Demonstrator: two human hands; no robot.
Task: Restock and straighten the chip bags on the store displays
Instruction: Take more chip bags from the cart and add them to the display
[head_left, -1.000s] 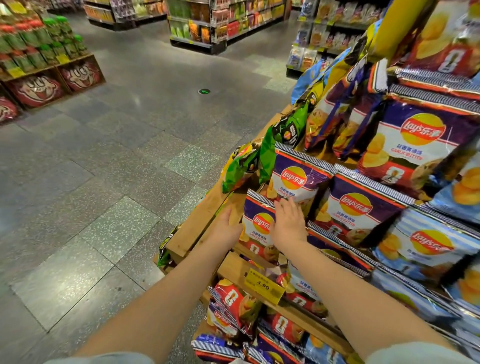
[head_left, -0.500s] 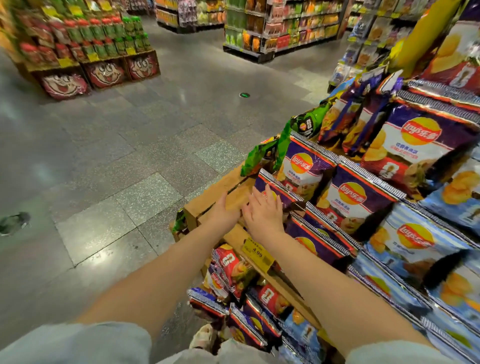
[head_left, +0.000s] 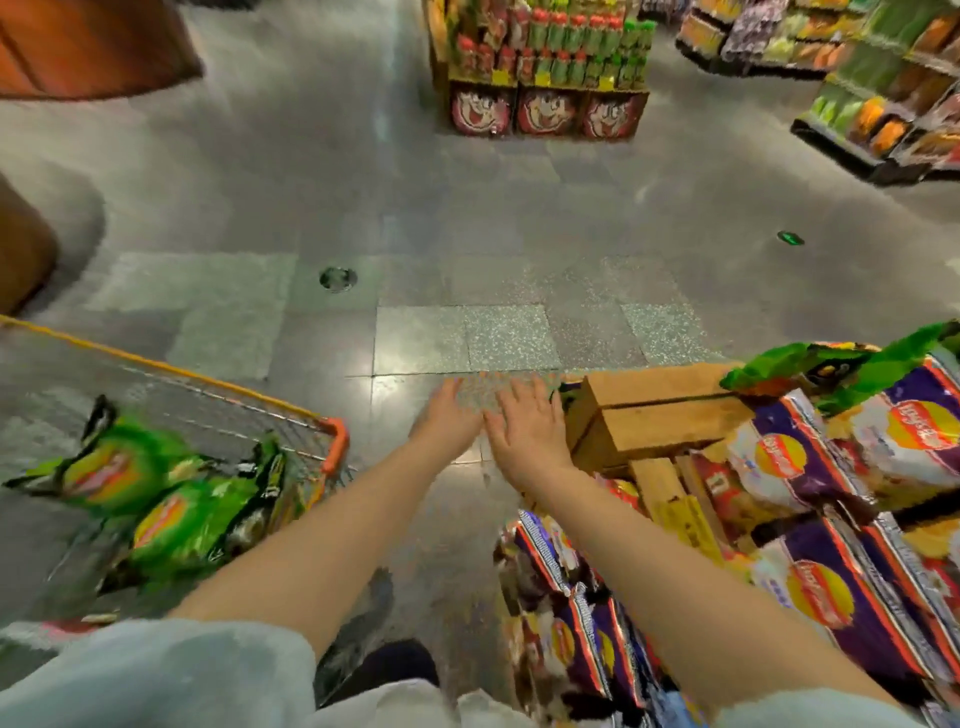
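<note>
Purple chip bags (head_left: 810, 457) lie stacked on the wooden display (head_left: 654, 415) at the right, with a green bag (head_left: 810, 364) on top at its far corner. More purple bags (head_left: 566, 613) fill the lower tier. Both my hands hover over the floor just left of the display's corner. My left hand (head_left: 447, 410) and my right hand (head_left: 524, 421) are side by side, fingers straight and spread, holding nothing. Green chip bags (head_left: 171, 509) lie in a wire shopping cart (head_left: 332, 441) at my left. The picture is blurred by motion.
Grey tiled floor stretches ahead. A stacked drinks display (head_left: 545, 78) stands at the far middle, and store shelves (head_left: 883, 104) at the far right. A brown rounded fixture (head_left: 21, 244) is at the left edge. My shoe (head_left: 395, 665) shows below.
My view swung left, bringing the shopping cart into sight. Both hands left the purple bag on the display and now hang over the floor beside its corner.
</note>
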